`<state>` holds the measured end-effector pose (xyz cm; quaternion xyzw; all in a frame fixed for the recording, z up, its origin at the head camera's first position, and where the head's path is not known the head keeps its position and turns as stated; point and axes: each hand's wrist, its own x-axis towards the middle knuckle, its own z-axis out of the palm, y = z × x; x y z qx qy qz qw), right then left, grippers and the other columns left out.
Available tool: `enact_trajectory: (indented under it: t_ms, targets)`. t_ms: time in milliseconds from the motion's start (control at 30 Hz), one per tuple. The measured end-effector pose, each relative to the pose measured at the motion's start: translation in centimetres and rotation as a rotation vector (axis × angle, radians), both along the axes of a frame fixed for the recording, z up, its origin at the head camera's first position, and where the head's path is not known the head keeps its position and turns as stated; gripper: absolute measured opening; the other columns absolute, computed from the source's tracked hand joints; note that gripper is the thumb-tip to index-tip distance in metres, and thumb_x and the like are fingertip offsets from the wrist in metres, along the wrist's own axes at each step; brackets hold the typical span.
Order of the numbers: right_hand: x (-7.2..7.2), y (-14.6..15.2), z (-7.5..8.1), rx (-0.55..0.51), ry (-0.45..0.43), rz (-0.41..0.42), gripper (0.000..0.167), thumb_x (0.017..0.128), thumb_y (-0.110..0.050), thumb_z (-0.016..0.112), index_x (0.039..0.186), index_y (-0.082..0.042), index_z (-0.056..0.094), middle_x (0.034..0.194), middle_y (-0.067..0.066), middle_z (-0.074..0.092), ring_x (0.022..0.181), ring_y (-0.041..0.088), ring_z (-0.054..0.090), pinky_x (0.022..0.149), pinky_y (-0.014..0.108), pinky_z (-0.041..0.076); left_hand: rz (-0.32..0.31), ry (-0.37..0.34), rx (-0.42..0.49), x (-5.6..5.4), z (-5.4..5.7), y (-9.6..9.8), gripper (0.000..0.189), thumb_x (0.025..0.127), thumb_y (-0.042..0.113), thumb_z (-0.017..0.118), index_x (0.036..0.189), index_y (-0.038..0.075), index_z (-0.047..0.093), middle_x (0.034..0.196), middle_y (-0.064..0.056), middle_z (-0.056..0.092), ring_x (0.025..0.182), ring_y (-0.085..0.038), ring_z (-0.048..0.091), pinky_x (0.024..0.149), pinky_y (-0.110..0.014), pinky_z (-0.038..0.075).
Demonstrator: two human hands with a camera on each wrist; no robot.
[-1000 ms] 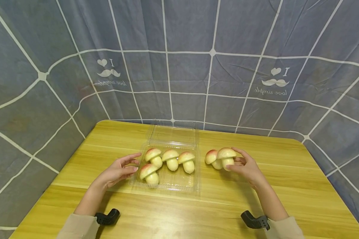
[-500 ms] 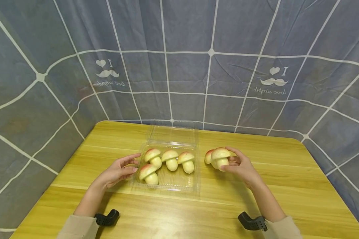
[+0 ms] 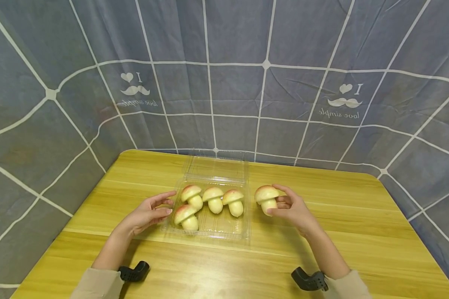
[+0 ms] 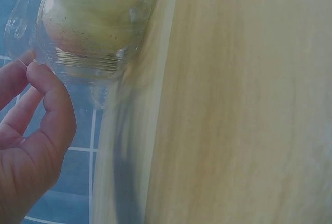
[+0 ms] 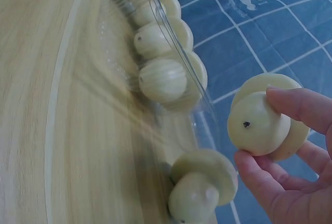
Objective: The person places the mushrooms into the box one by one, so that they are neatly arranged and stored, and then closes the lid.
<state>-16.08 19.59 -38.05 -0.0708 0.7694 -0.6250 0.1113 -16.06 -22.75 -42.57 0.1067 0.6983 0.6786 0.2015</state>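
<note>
Mushroom (image 3: 265, 195) pinched in right hand (image 3: 295, 213) | left hand (image 3: 149, 213) at clear box (image 3: 218, 226), grip unclear | hands well apart

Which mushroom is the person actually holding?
The mushroom in the right hand, right of the clear plastic box; four others lie inside, another on the table.
</note>
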Motion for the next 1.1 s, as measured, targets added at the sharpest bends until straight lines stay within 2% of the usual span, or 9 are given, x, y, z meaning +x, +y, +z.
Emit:
enact_trajectory:
  t_ms: [300, 833, 1100]
  targets:
    - [0.1, -1.5, 0.0, -0.025, 0.000, 0.046, 0.076, 0.075, -0.001, 0.074, 0.141, -0.003, 0.036, 0.105, 0.016, 0.054, 0.086, 0.020, 0.058, 0.071, 0.028, 0.051, -0.004, -0.001, 0.007, 0.0, -0.1, -0.1, 0.065, 0.091, 0.004, 0.057, 0.145, -0.005, 0.021, 0.117, -0.015, 0.039, 0.075, -0.008, 0.049, 0.064, -0.021, 0.045]
    - [-0.1, -3.9, -0.4, -0.060, 0.003, 0.117, 0.075, 0.075, 0.001, 0.074, 0.140, 0.000, 0.037, 0.109, 0.021, 0.056, 0.088, 0.021, 0.059, 0.072, 0.027, 0.051, 0.014, -0.007, 0.011, 0.2, 0.3, 0.0, 0.063, 0.091, 0.002, 0.057, 0.145, -0.005, 0.023, 0.118, -0.019, 0.039, 0.074, -0.008, 0.048, 0.065, -0.021, 0.046]
    - [-0.2, -5.2, -0.6, -0.052, 0.004, 0.131, 0.076, 0.073, 0.003, 0.075, 0.139, -0.002, 0.038, 0.101, 0.017, 0.057, 0.085, 0.021, 0.058, 0.072, 0.027, 0.050, 0.021, -0.008, -0.004, 0.1, 0.2, 0.0, 0.063, 0.091, 0.003, 0.056, 0.145, -0.005, 0.023, 0.122, -0.023, 0.036, 0.077, -0.009, 0.049, 0.066, -0.022, 0.046]
